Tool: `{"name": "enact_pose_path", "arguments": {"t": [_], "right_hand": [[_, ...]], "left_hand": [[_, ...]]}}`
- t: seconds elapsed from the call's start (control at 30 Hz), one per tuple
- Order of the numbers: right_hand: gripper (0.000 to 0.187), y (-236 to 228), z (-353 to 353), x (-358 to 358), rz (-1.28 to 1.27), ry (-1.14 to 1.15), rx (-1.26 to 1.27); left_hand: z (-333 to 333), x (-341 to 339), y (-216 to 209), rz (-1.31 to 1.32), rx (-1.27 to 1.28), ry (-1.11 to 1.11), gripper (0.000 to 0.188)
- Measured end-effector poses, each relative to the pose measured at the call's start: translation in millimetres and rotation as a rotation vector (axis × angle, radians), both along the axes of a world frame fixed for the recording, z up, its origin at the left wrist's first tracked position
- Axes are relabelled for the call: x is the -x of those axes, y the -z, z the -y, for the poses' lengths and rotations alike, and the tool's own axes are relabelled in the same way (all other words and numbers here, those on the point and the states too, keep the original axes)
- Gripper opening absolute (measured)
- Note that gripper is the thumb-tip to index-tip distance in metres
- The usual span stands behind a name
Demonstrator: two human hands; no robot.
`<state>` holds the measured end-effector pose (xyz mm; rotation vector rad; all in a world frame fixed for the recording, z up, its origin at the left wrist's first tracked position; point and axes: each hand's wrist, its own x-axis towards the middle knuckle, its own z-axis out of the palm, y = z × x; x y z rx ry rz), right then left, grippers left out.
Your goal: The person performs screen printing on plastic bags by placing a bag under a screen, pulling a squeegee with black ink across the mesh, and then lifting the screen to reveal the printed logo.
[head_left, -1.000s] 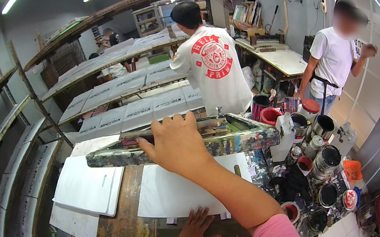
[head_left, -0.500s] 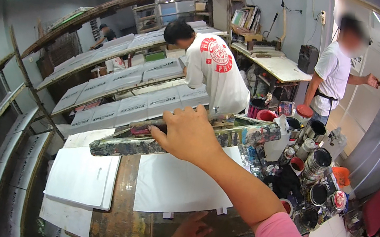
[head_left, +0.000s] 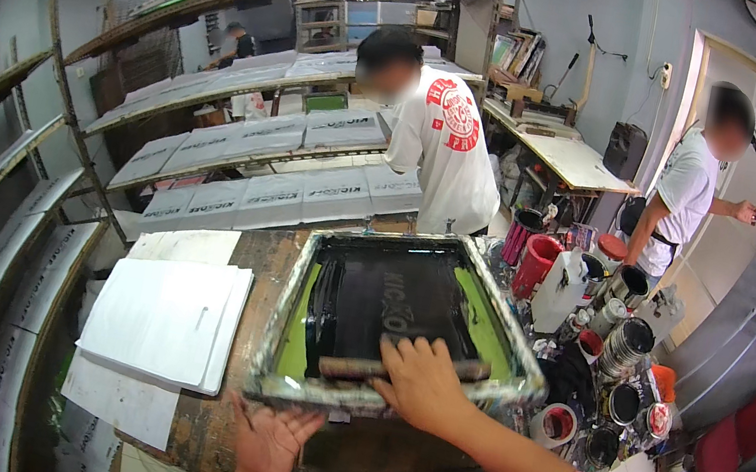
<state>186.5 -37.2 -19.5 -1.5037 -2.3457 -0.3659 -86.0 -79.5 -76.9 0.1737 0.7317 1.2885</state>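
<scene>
A screen printing frame (head_left: pixel 282 305) with a pale, paint-stained rim lies flat on the worn table (head_left: pixel 263 266). Black ink (head_left: pixel 355 283) covers most of its mesh, with green showing along both sides. My right hand (head_left: pixel 423 381) is closed around the wooden handle of a squeegee (head_left: pixel 347 367), which rests across the mesh near the frame's close edge. Just below the frame's near left corner, my left hand (head_left: pixel 273 440) is palm up with its fingers spread, holding nothing. Whatever lies under the frame is hidden.
Left of the frame is a stack of white sheets (head_left: pixel 161 319). Racks of printed sheets (head_left: pixel 268 201) stand beyond and at the left. Ink cans (head_left: pixel 627 346) and a white jug (head_left: pixel 558 293) crowd the right. One person (head_left: pixel 453 153) bends over the racks; another (head_left: pixel 684 194) stands by the door.
The frame has come down from a raised tilt to lie flat, covering the white sheet. My right hand moved nearer with the squeegee; my left hand shifted left and turned palm up.
</scene>
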Motion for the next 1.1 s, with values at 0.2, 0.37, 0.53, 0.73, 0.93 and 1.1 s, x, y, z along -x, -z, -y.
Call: {"name": "enact_pose_path", "arguments": {"t": [0.2,0.37,0.53,0.73,0.93,1.1], "right_hand": [[0.038,80.1,15.0,-6.3,-0.149,-0.074,0.512],[0.037,118.5,37.1,7.4,-0.211,-0.065,0.479],[0.045,151.1,0.8,3.5,-0.198,-0.08,0.352],[0.037,171.0,-144.3,-12.1,-0.174,-0.077,0.189],[0.035,176.6,-288.8,-27.5,-0.205,-0.032,0.084],[0.047,153.5,-327.4,-35.8,-0.089,-0.056,0.206]], "left_hand": [[17.0,12.4,87.5,-0.174,0.146,0.208,0.127],[13.7,17.7,127.1,-0.199,0.226,0.245,0.129],[18.4,24.4,149.7,-0.25,0.341,0.16,0.145],[30.2,22.8,164.7,-0.071,0.417,0.028,0.123],[37.5,42.3,225.5,-0.181,0.479,0.075,0.136],[35.0,66.5,243.8,-0.394,-0.075,0.577,0.122]]}}
